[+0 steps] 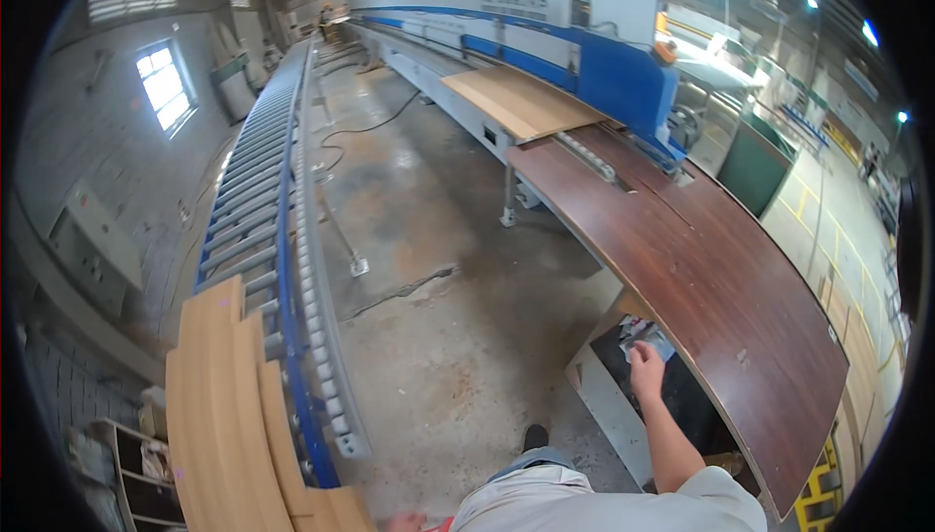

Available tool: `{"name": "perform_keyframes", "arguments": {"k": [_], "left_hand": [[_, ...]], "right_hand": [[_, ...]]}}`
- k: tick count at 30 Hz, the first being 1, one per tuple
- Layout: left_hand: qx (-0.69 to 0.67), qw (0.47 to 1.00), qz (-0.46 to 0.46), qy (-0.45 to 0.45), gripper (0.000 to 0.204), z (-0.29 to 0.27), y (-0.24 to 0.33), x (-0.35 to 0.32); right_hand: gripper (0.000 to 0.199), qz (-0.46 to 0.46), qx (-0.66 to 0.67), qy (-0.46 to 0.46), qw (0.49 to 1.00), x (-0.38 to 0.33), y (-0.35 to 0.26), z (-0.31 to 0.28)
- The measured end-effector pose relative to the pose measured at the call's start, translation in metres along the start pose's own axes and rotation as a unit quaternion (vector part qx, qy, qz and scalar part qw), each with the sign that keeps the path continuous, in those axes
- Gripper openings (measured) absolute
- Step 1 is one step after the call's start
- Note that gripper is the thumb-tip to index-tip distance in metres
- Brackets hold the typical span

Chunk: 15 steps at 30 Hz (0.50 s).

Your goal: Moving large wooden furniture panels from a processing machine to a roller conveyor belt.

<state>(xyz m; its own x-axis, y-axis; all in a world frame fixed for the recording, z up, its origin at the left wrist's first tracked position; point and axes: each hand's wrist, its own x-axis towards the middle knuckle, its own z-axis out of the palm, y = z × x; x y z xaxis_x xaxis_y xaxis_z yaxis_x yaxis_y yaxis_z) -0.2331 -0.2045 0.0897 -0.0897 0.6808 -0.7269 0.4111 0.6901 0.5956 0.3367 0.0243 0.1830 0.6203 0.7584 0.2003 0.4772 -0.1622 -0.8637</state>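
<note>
My right hand point(646, 368) reaches under the dark red-brown worktop point(726, 284), beside the open compartment below it. Its fingers look curled closed, next to a crumpled, clear and whitish plastic bag point(654, 337). What the fingers hold, if anything, I cannot make out. At the lower edge, only a small part of my left hand point(405, 522) shows, close to something red point(440, 525). The left fingers are mostly hidden. Stacked wood-coloured panels point(219, 415) lie on the roller conveyor to the left of that hand.
A long roller conveyor point(255, 196) with a blue side rail runs along the left. A large white and blue machine point(545, 21) stands ahead on the right, with a light wooden panel point(521, 99) at its side. A black cable point(375, 125) lies on the concrete floor point(438, 337).
</note>
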Motion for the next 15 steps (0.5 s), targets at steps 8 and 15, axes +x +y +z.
{"name": "perform_keyframes", "arguments": {"k": [8, 15], "left_hand": [[0.385, 0.686, 0.219, 0.577, 0.052, -0.091, 0.272, 0.085], [0.358, 0.797, 0.004, 0.486, 0.08, -0.109, 0.321, 0.124]], "right_hand": [[0.055, -0.075, -0.327, 0.061, 0.94, 0.088, 0.02, -0.089], [0.066, -0.047, -0.401, -0.007, 0.915, 0.105, 0.023, -0.086]]}}
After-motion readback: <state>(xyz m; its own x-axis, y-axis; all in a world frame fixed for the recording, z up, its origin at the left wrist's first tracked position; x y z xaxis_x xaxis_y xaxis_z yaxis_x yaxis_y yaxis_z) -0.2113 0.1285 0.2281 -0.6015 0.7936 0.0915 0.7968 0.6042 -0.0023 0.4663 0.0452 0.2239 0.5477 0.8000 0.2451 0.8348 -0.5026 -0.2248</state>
